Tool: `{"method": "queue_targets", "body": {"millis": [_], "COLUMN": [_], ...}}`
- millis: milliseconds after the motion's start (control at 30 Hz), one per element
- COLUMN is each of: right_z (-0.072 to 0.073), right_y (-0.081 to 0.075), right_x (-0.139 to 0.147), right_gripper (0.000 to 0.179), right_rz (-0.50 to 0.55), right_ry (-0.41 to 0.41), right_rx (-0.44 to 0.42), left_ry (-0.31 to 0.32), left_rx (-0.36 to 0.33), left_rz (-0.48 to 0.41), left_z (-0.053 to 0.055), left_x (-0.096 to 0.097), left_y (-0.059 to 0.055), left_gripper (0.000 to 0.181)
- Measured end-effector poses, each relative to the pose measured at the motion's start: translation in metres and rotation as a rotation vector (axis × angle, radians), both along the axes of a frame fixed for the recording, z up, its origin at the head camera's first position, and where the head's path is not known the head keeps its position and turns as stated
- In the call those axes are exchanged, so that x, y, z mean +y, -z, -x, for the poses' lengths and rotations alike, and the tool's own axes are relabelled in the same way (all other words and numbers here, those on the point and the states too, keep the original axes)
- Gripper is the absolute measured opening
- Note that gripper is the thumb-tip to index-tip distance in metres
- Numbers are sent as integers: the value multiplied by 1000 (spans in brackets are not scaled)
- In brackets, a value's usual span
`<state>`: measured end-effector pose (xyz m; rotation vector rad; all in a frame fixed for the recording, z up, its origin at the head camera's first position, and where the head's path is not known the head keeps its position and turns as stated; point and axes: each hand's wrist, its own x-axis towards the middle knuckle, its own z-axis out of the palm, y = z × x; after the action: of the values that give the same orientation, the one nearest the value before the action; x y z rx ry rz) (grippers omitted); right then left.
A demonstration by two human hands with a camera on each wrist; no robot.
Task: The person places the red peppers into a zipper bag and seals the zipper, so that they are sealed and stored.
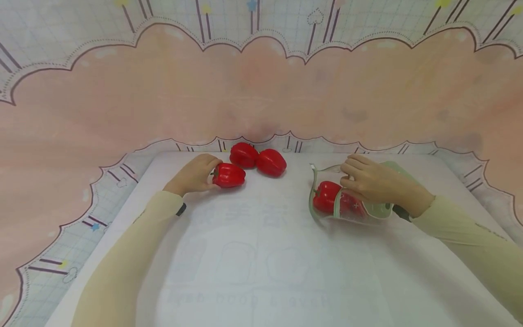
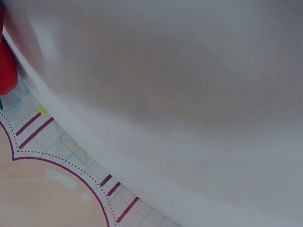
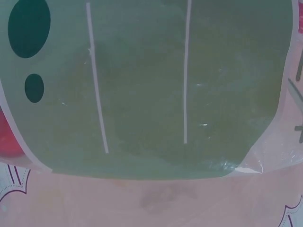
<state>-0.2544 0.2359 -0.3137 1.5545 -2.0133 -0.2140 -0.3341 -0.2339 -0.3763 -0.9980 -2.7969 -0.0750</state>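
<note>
My left hand (image 1: pixel 198 175) grips a red bell pepper (image 1: pixel 229 175) at its stem end, thumb below and fingers above. Two more red bell peppers lie touching just behind it, one on the left (image 1: pixel 243 155) and one on the right (image 1: pixel 271 163). At the right, my right hand (image 1: pixel 367 179) holds the upper edge of a clear plastic bag with green trim (image 1: pixel 312 204). Inside the bag lies a red bell pepper (image 1: pixel 326 196), partly covered by the bag's front. The bag's green printed panel (image 3: pixel 142 94) fills most of the right wrist view.
A white table cover (image 1: pixel 245 254) with faint print lies beneath everything. Behind it rises a peach-coloured patterned cloth (image 1: pixel 253 100) with scalloped edges, which also borders both sides. The left wrist view shows mostly white cover, with a bit of red pepper (image 2: pixel 7 71) at its left edge.
</note>
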Motion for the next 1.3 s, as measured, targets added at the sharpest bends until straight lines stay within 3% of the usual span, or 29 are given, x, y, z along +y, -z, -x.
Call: {"method": "queue_targets", "body": {"millis": [200,300,533,767,967,1300], "right_z": [0,0,0,0,0,-5], "right_y": [-1,-1,-2,-2,-2,-5], "right_x": [2,2,2,2,2,1], "right_gripper": [24,17,30,24,27,35], "right_rz": [-23,-27,-31,-31,-31,-43], "right_ry": [20,27,40,40,45,66], "right_rx": [-25,-26,-22,-29,-27,-20], "left_ry": [16,24,46,95,161,264], "left_rx": [14,14,46,134,196,241], "left_rz": [20,34,69,74,34,-42], "left_z": [-5,-5,-6,-6,-6,-10], "left_x": [3,5,8,8,10,18], "left_y": [-2,-4,-5,-2,-1,-4], "left_gripper": [68,69,68,68,61,62]}}
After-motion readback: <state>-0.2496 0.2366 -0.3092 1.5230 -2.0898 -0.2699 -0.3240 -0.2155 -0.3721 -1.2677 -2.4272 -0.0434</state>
